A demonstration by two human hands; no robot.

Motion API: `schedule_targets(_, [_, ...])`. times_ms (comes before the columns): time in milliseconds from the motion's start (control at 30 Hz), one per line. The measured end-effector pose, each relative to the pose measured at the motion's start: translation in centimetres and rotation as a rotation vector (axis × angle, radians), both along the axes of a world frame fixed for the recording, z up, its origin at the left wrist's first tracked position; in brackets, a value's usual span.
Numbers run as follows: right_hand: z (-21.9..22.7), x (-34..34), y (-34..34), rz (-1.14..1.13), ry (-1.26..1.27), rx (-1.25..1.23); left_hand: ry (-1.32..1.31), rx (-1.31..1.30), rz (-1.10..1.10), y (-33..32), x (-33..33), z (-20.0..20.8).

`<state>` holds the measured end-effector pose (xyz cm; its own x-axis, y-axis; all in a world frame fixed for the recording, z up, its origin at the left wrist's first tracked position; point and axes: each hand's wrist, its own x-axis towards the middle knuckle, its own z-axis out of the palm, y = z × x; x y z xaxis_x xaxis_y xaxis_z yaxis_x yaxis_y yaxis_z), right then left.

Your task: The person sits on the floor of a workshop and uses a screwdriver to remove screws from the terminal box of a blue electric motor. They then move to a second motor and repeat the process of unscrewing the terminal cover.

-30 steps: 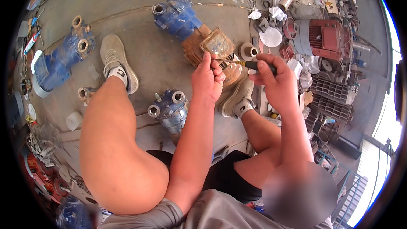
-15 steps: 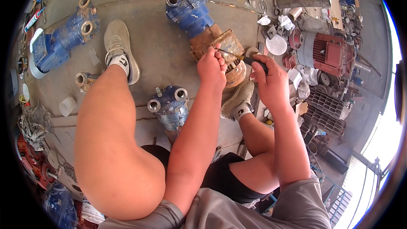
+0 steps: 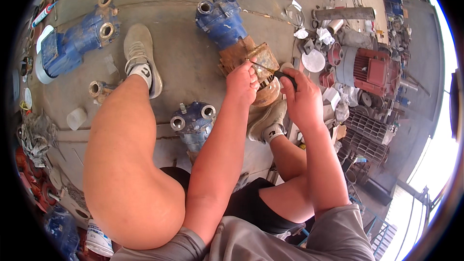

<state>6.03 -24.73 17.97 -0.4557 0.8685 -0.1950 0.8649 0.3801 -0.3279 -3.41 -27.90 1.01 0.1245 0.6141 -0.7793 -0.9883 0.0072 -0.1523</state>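
A screwdriver (image 3: 264,66) with a dark handle is gripped in my right hand (image 3: 303,94). Its thin shaft points left, over the rusty square terminal box (image 3: 266,59) of a motor. My left hand (image 3: 242,82) is closed at the box's left edge, its fingertips beside the screwdriver tip; whatever they pinch is too small to make out. The rusty motor (image 3: 233,54) joins a blue pump (image 3: 222,25) with two round ports, lying on the floor between my feet. The motor's finned end shows just below the box.
A second blue pump (image 3: 79,43) lies left of my left shoe (image 3: 138,48). A smaller blue pump (image 3: 194,122) stands nearer me. To the right are a red motor (image 3: 371,71), metal grates (image 3: 369,128) and pipes (image 3: 344,13). A white cup (image 3: 76,118) sits at left.
The view has shifted slightly, so the pump and motor appear lower. My right hand has come a little closer to my left, the screwdriver still across the terminal box.
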Motion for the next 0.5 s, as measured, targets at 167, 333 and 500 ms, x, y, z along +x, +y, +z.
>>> schedule_targets(167, [-0.7, -0.3, -0.3, 0.012, -0.027, -0.001, -0.061, -0.012, -0.007, 0.2, -0.1, -0.7])
schedule_targets(333, [-1.1, -1.1, -0.3, 0.032, -0.067, -0.004, -0.102, 0.034, 0.006, -0.2, -0.1, -0.2])
schedule_targets(500, [-0.8, -2.2, 0.1, 0.142, -0.001, 0.102, -0.296, 0.185, 0.089, -1.4, 1.2, 1.9])
